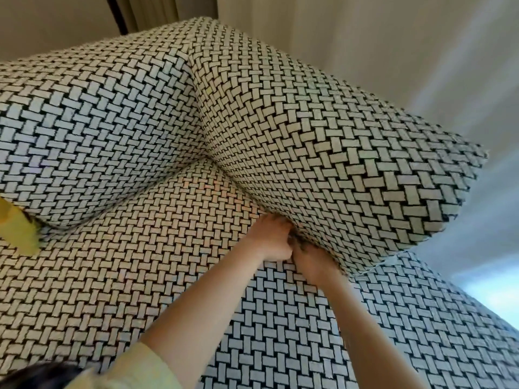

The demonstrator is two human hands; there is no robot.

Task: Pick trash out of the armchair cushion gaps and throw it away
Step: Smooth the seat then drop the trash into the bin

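Left hand [271,240] and right hand [316,266] are side by side, touching at the knuckles. Both are pushed into the gap [244,189] where the seat cushion [140,248] meets the armrest [323,153]. Left hand's fingers are curled, fist-like, with the tips buried in the fold. Right hand's fingers are hidden under the armrest edge. Cannot tell how either grip stands or whether it holds anything. Trash: none in sight; if there is any, it is down in the fold at the fingertips. Dark flecks between the hands could be weave or debris, too blurred to say. The gap runs from the hands toward 11 o'clock, to the corner with the backrest [92,130]. All of the armchair has a black-and-white basket-weave cover. A yellow thing [16,231] sits at 9 o'clock on the seat, well apart from the hands. A pale sleeve [132,369] is at 7 o'clock. Curtain [393,37] at 1 o'clock.
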